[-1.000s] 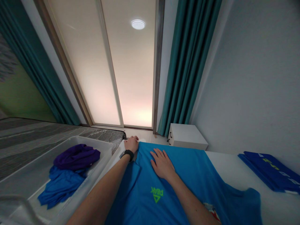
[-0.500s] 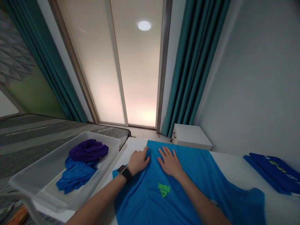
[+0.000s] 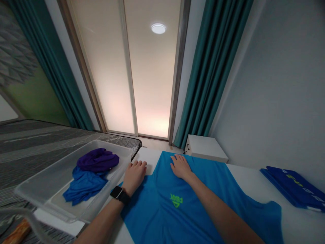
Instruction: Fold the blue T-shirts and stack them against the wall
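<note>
**Blue T-shirt [image 3: 162,210] spread on white surface, both hands open**

Clear plastic tub [image 3: 124,159] held purple cloth [image 3: 98,160] atop a blue garment [image 3: 85,186]. Left hand [image 3: 134,177] lay open beside the shirt's edge on the white surface [image 3: 254,179]; right hand [image 3: 180,166] pressed open and flat on the shirt. Smoothing appeared in hand; the rumpled sleeve [image 3: 273,217] seemed to call for straightening. Folded navy cloth [image 3: 294,186] sat at far right.
</note>
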Motion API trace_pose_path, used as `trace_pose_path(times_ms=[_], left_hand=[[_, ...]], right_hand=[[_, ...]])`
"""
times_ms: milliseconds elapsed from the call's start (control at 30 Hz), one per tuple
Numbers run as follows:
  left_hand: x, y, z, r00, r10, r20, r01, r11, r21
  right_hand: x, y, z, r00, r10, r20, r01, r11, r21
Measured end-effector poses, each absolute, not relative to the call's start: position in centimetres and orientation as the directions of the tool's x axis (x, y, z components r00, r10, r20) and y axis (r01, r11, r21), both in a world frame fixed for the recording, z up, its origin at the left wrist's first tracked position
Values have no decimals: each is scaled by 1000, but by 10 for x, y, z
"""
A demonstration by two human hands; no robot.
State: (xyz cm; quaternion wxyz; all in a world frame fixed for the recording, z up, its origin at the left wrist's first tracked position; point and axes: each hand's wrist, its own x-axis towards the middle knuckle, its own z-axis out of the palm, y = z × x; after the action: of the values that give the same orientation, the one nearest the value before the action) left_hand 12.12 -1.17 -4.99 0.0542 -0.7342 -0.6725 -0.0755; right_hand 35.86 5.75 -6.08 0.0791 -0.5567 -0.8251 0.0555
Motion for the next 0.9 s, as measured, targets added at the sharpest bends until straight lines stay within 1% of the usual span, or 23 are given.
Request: trace_pose_path(times_ms=[100,167,233,333,500,633,767,900], left_hand=[[130,-16,-51,231,931,284,964,-258,64],[140,-20,-54,318,906,278,925,-361,119],[149,-24,-58,365,901,234,902,-405,151],[157,-27,-63,363,917,165,911,-386,147],[153,-26,-66,290,949,126,947,-304,105],[149,-26,-68,321,940,112,939,-331,88],[150,-31,-62,279,958,65,960,-281,18],[151,-34,-57,251,965,82,968,-248,-44]], right_hand=[[341,71,-64,-424,903,64,883,428,-193],[331,80,-66,-453,889,68,867,457,-200],[324,90,-67,-477,876,65,853,480,-206],[316,104,-69,-501,865,41,840,497,-217],[304,120,-77,-537,843,14,819,526,-230],[295,124,-82,-559,829,2,806,544,-234],[292,123,-83,-540,841,13,816,527,-238],[292,123,-82,-515,857,-6,832,498,-243]])
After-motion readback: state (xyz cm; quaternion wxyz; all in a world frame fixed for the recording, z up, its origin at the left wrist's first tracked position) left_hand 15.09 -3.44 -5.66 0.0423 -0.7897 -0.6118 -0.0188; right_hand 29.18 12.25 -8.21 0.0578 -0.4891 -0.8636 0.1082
